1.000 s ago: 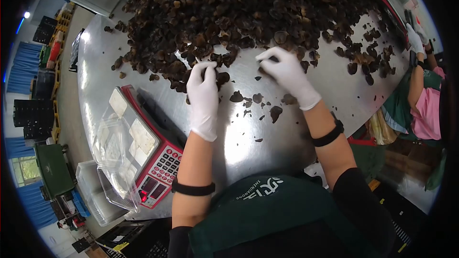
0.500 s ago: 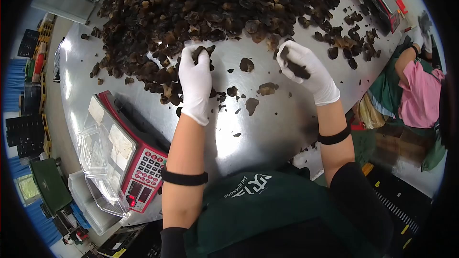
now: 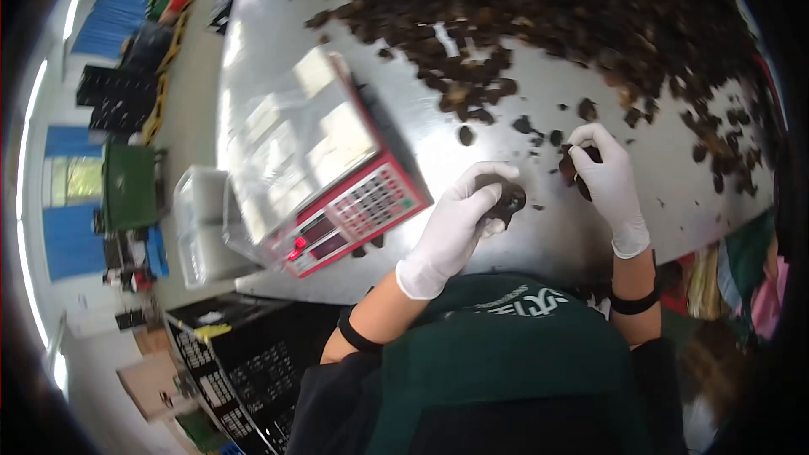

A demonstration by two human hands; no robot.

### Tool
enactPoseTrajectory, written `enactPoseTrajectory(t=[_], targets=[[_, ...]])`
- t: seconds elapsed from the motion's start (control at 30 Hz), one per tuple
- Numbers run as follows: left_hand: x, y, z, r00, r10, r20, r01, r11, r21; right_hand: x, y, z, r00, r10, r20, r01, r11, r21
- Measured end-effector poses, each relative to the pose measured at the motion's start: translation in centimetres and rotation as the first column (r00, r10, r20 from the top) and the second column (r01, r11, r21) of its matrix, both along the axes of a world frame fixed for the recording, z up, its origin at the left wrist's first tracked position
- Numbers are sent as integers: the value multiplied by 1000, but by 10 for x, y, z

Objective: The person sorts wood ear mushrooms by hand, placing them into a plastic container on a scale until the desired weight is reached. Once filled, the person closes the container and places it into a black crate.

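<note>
Gripping dark, curled material between thumb and bent fingers, we hold our gloved left hand just to the right of the scale, above the metal table. Our gloved right hand, farther right of the scale, is clamped on a dark piece, thumb against fingertips. The two hands are apart. We cannot tell how many pieces the left hand contains. The main pile of similar dark pieces lies beyond the scale and extends to its right; loose fragments are scattered between pile and hands. Clear plastic packaging, blurred, overlies the scale's platform. Clear trays stand just left of the scale.
</note>
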State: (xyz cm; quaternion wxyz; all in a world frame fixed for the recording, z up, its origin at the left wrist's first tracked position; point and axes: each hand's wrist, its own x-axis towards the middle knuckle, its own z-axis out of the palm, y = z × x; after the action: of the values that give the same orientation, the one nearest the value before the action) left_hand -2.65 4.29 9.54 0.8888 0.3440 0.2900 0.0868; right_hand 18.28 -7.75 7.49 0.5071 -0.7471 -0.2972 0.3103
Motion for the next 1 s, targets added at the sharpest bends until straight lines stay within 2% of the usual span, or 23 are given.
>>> enactPoseTrajectory(t=[0.07, 0.1, 0.13, 0.17, 0.2, 0.23, 0.27, 0.33, 0.4, 0.47, 0.5, 0.53, 0.57, 0.6, 0.63, 0.67, 0.7, 0.73, 0.8, 0.87, 0.93, 0.97, 1.0], targets=[[-35, 7, 45, 973, 203, -108, -154, 923, 351, -21, 37, 20, 994, 88, 66, -98, 982, 164], [-53, 13, 67, 918, 354, -177, -200, 801, 565, -35, 55, 38, 987, 158, -7, -154, 972, 180], [-71, 19, 90, 827, 508, -240, -188, 654, 733, -47, 74, 58, 971, 225, -82, -206, 959, 195], [-97, 34, 86, 769, 637, -59, -199, 326, 924, -60, 94, 72, 954, 291, -76, -268, 938, 221], [-117, 48, 92, 669, 741, 53, -237, 145, 961, -72, 111, 93, 906, 385, -176, -336, 907, 255], [-138, 64, 93, 600, 777, 190, -229, -60, 972, -85, 136, 86, 908, 420, -19, -382, 843, 378], [-155, 77, 95, 535, 805, 255, -305, -97, 947, -102, 155, 102, 885, 466, -13, -431, 828, 358], [-192, 102, 92, 484, 817, 313, -115, -296, 948, -144, 191, 117, 803, 582, -129, -475, 755, 452], [-209, 115, 88, 472, 838, 274, -209, -196, 958, -194, 230, 111, 713, 686, -146, -544, 673, 501], [-238, 133, 69, 475, 877, 71, 63, -115, 991, -245, 253, 91, 620, 755, -211, -569, 619, 542], [-244, 138, 61, 527, 850, -2, -55, 36, 998, -263, 257, 80, 672, 737, -69, -613, 606, 507], [-246, 138, 58, 559, 821, -116, 75, 90, 993, -298, 276, 45, 689, 721, 73, -658, 579, 481], [-255, 142, 49, 581, 792, -186, 292, 11, 956, -284, 258, 69, 584, 801, -129, -737, 590, 331], [-255, 142, 42, 587, 776, -229, 300, 54, 952, -286, 263, 67, 679, 720, 146, -730, 638, 246], [-249, 140, 40, 595, 760, -263, 199, 178, 964, -294, 272, 58, 662, 685, 304, -746, 643, 172], [-245, 143, 32, 595, 760, -261, 267, 119, 956, -294, 282, 51, 657, 550, 515, -713, 676, 188], [-244, 150, 22, 638, 731, -243, 255, 97, 962, -293, 297, 45, 618, 560, 552, -717, 690, 102], [-218, 139, 39, 633, 709, -312, 163, 271, 949, -291, 311, 42, 575, 580, 577, -722, 692, 24], [-192, 126, 63, 634, 696, -337, 364, 116, 924, -287, 336, 26, 569, 526, 632, -675, 738, -6], [-177, 117, 77, 627, 694, -355, 396, 108, 912, -274, 336, 36, 541, 487, 686, -625, 778, -60], [-172, 118, 74, 600, 707, -374, 433, 107, 895, -264, 331, 38, 438, 536, 722, -694, 712, -107], [-179, 121, 66, 615, 739, -276, 472, -65, 879, -264, 330, 35, 277, 542, 794, -712, 670, -209], [-182, 122, 61, 633, 754, -174, 505, -232, 831, -265, 328, 37, 281, 536, 796, -704, 678, -209]])
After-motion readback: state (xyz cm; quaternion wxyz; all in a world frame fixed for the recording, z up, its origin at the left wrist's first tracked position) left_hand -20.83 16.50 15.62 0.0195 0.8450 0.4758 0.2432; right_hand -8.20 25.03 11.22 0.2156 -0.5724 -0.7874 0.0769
